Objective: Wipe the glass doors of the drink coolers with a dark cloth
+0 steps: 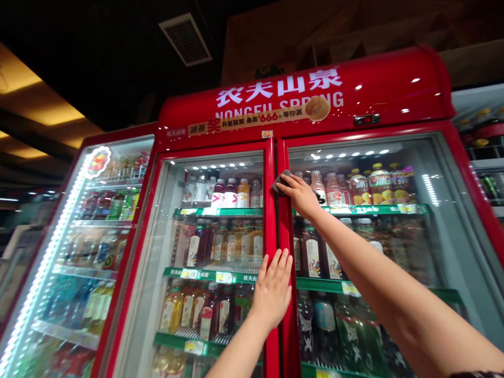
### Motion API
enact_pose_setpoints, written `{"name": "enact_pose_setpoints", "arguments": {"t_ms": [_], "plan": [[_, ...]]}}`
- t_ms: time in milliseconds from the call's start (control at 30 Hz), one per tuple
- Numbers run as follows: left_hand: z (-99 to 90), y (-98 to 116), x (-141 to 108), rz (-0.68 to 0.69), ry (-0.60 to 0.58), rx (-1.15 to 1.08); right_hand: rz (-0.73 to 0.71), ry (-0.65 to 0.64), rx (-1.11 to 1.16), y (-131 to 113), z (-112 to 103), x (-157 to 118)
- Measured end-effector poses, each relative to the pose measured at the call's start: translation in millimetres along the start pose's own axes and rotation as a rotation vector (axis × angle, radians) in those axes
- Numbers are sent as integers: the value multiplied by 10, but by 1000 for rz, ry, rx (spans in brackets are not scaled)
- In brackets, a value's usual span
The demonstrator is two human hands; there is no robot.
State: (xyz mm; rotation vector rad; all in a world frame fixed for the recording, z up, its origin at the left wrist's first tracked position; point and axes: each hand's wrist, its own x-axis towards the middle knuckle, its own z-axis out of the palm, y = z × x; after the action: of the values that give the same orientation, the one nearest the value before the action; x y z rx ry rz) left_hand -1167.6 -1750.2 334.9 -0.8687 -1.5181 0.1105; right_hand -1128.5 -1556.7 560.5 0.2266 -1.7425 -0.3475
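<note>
A tall red drinks fridge [252, 126] with two glass doors stands in front of me. My right hand [301, 194] is raised and closed on a dark grey cloth [280, 184], which presses against the red frame of the right door [284, 236]. Lower down, my left hand [272, 289] lies flat on the red door frames where the two doors meet, its fingers stretched upward and nothing held. Behind the glass, rows of bottles [232, 194] stand on shelves with green edges [220, 275].
To the left is another lit fridge [106, 226] full of bottles. At the far right, an open shelf [486, 152] holds more goods. A small display [367, 120] sits above the right door. A ceiling vent [186, 39] is overhead.
</note>
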Motion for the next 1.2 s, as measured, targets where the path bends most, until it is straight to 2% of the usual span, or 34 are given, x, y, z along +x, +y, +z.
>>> {"name": "enact_pose_setpoints", "arguments": {"t_ms": [67, 233, 300, 367, 533, 600, 667, 800, 867, 933, 1000, 1067, 1133, 1200], "plan": [[-3, 13, 11, -10, -10, -1, -34, 2, 16, -33, 28, -117], [-29, 108, -11, -50, -12, -2, -223, -45, 61, -262, 149, -1016], [-42, 130, -11, -42, 5, -1, -273, -71, 71, -282, 154, -1186], [-51, 125, 8, -34, 21, 0, -256, -78, 67, -223, 123, -1086], [-72, 52, 95, -63, 2, -18, -87, -59, 8, -4, -24, -337], [-96, 44, 109, -87, -25, -35, -80, -76, 7, -2, -33, -275], [-130, 59, 104, -112, -48, -53, -102, -99, 25, -62, -8, -463], [-204, 118, 61, -122, -63, -76, -192, -137, 53, -247, 21, -1262], [-227, 133, 47, -108, -56, -78, -165, -116, 23, -303, 24, -1605], [-231, 131, 57, -92, -44, -77, -130, -85, -10, -306, 44, -1750], [-216, 124, 99, -85, -35, -78, -144, -79, -24, -257, 73, -1658], [-190, 124, 169, -91, -27, -83, -143, -80, -35, -182, 89, -1389], [-165, 139, 249, -108, -16, -99, -76, -74, -55, -120, 83, -1094], [-151, 168, 317, -129, -4, -126, 7, -64, -68, -102, 62, -937]]}}
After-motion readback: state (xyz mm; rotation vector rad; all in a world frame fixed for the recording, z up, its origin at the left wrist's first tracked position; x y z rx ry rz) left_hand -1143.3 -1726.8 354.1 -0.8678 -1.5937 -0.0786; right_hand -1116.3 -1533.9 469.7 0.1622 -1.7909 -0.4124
